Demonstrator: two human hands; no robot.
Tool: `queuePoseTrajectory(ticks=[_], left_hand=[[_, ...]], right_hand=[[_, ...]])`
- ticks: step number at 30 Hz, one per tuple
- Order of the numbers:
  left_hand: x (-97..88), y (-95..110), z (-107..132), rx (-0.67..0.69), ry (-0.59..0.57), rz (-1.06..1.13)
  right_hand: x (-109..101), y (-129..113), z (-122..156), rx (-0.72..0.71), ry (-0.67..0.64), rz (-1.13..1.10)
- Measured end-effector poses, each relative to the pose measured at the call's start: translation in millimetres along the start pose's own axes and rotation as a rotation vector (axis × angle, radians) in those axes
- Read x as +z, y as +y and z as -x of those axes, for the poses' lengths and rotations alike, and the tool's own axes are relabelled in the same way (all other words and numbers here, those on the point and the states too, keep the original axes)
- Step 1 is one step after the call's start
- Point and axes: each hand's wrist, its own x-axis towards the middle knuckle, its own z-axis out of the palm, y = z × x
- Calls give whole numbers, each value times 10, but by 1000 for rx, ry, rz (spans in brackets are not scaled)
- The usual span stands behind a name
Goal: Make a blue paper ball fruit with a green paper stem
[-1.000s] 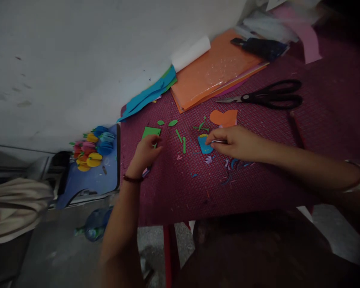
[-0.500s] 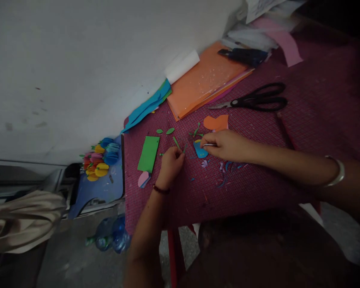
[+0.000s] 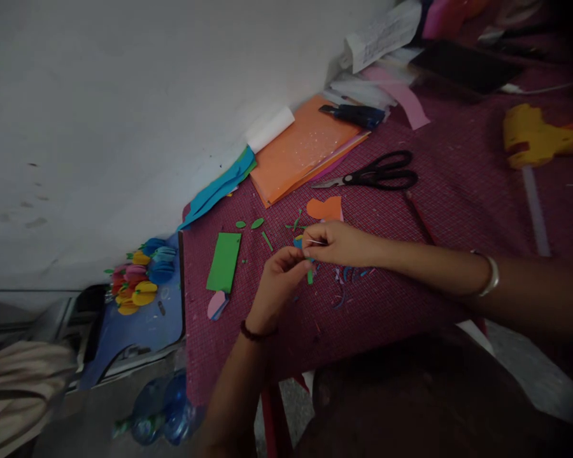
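My left hand (image 3: 279, 283) is pinched closed on a thin green paper strip (image 3: 310, 276), raised just above the maroon table (image 3: 410, 267). My right hand (image 3: 337, 243) is closed around a thin silvery tool whose tip pokes out near the thumb. The fingertips of both hands meet beside a small blue paper shape (image 3: 298, 242), mostly hidden by them. A green paper rectangle (image 3: 224, 261) lies left of my left hand, with a pink paper piece (image 3: 216, 305) below it. An orange cut-out (image 3: 325, 208) lies just beyond my right hand.
Black scissors (image 3: 370, 176) lie behind the orange cut-out. Orange sheets (image 3: 300, 149), blue paper (image 3: 217, 187) and a white roll (image 3: 270, 129) sit along the wall. A yellow glue gun (image 3: 535, 137) is at the far right. Paper flowers (image 3: 141, 275) rest on a blue board left of the table.
My left hand left the green rectangle, went right to the loose green strips and came up holding one beside my right hand. The view has shifted, bringing the glue gun into sight.
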Motion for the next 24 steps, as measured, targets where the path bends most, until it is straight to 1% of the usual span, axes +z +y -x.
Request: queuePoseTrajectory(ticks=[4, 6, 8, 11, 16, 18, 20, 22, 24], left_hand=[[8, -103, -72, 36, 92, 249], [-11, -147, -85, 58, 137, 322], [-39, -184, -85, 51, 172, 358], [-77, -239, -78, 38, 199, 369], [-90, -319, -73, 38, 212, 319], [-81, -334, -71, 39, 209, 311], [-65, -341, -68, 43, 206, 319], [-41, -342, -64, 48, 218, 331], [-12, -339, -59, 60, 240, 332]], right_hand=[[-21, -91, 61, -1, 13, -128], [-44, -128, 86, 24, 13, -177], [-58, -143, 98, 60, 30, -186], [-50, -129, 97, 80, 62, -197], [-26, -111, 98, 126, -58, -266], [-24, -118, 104, 106, -48, -232], [-19, -120, 109, 96, 1, -169], [-8, -108, 111, 118, 31, -145], [11, -86, 106, 156, 27, -176]])
